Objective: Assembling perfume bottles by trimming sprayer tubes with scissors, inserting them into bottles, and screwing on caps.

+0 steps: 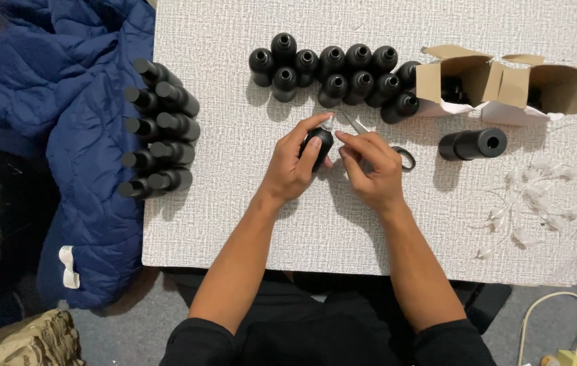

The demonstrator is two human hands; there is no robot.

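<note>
My left hand (293, 165) grips a small black bottle (320, 142) upright on the white textured table (234, 203). My right hand (369, 166) pinches a small clear insert at the bottle's neck, fingertips touching the top. Scissors (397, 154) with black handles lie just under and right of my right hand. Several open black bottles (332, 74) stand clustered behind my hands.
Several capped black bottles (159, 129) lie stacked at the table's left edge beside a blue quilted jacket (78, 135). An open cardboard box (505, 88) sits back right, a black bottle (472, 144) lying before it. Clear plastic pieces (532, 200) are scattered at right.
</note>
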